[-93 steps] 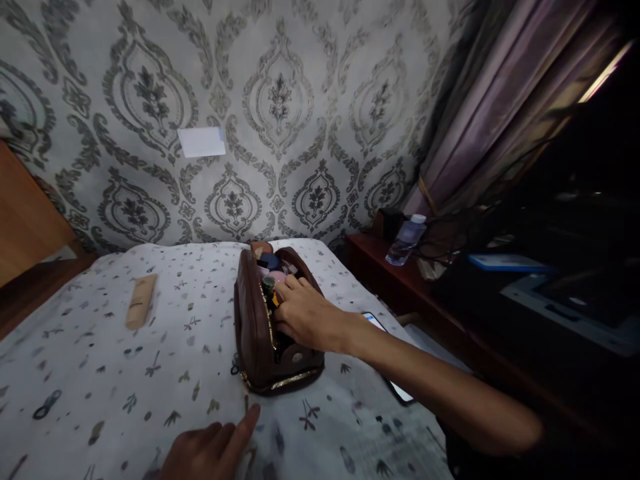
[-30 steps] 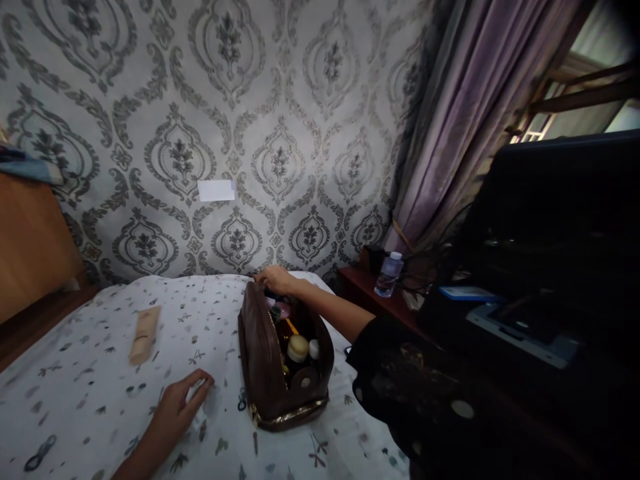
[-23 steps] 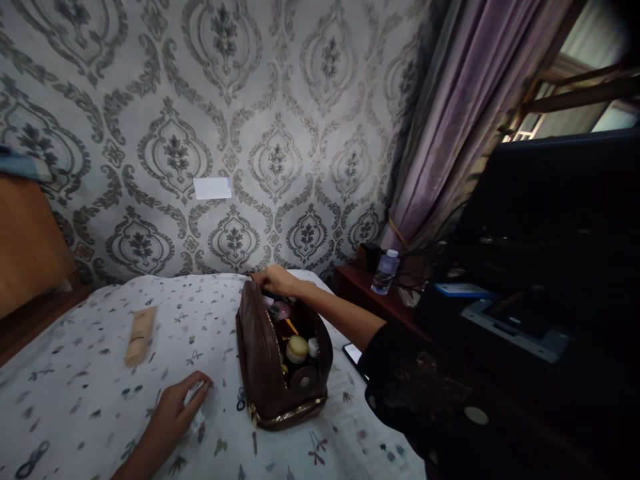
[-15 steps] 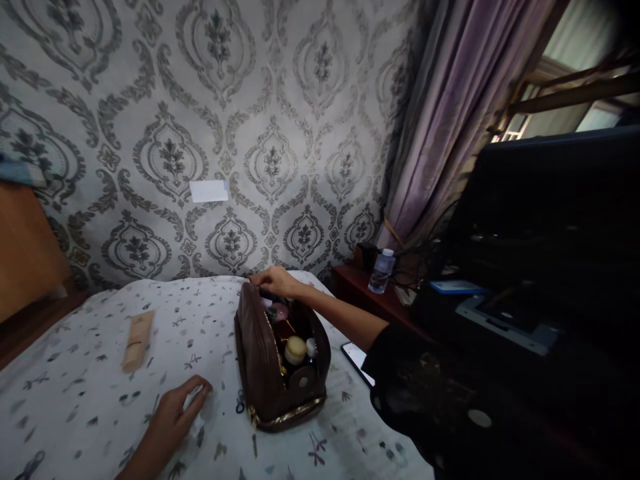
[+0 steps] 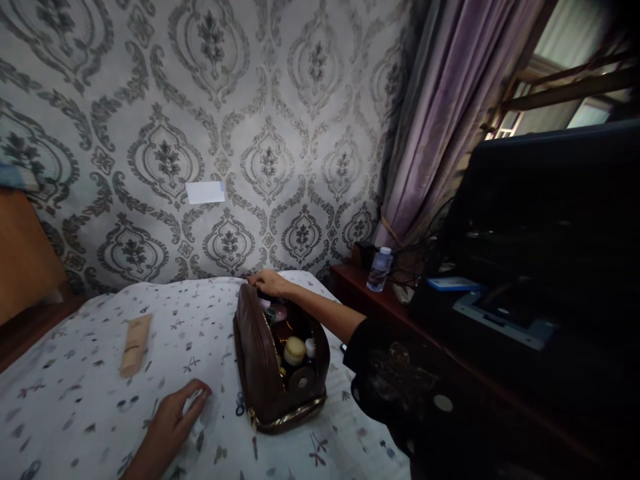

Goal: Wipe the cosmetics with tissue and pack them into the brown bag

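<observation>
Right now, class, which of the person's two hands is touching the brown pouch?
The right hand: its fingers rest on the far top end of the open brown pouch. The left hand lies apart from it, flat on the patterned sheet.

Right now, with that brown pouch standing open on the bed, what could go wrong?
The brown pouch stands open on a soft bed sheet, and the right hand grips only its far end; a tug might tip it and spill the round-capped jar and the other small containers. The left hand rests on the sheet beside the pouch, not on it, so nothing steadies it.
</observation>
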Demonstrator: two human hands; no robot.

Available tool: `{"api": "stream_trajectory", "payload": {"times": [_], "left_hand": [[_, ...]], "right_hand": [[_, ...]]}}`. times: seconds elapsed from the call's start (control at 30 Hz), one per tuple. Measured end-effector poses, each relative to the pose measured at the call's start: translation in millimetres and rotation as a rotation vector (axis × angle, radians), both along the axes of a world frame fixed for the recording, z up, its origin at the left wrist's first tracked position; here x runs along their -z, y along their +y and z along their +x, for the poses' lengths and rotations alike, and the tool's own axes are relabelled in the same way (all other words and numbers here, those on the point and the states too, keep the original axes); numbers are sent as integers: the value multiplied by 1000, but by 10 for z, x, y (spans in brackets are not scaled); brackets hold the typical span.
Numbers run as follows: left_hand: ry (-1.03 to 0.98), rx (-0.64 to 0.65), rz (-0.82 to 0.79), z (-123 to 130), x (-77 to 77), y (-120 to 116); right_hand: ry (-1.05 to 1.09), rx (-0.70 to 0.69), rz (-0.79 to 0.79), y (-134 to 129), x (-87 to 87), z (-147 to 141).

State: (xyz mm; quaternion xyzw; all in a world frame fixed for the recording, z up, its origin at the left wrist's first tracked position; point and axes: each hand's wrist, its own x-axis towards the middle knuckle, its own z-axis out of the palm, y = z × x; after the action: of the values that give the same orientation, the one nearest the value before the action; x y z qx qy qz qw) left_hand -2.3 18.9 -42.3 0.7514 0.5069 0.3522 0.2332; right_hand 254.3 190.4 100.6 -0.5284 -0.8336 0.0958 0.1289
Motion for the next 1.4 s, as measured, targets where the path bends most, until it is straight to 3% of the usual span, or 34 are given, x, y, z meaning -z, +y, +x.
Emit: {"api": "stream_trajectory", "payload": {"times": [0.3, 0.57, 0.93, 1.4], "left_hand": [[55, 23, 11, -52, 70, 65], [74, 30, -20, -51, 2, 49], [89, 41, -51, -25, -72, 36], [83, 34, -62, -18, -65, 30]], "right_hand": [[65, -24, 9, -89, 35, 46], [85, -101, -13, -106, 18, 97], [55, -88, -3, -125, 8, 62], [113, 33, 50, -605, -35, 134]]}}
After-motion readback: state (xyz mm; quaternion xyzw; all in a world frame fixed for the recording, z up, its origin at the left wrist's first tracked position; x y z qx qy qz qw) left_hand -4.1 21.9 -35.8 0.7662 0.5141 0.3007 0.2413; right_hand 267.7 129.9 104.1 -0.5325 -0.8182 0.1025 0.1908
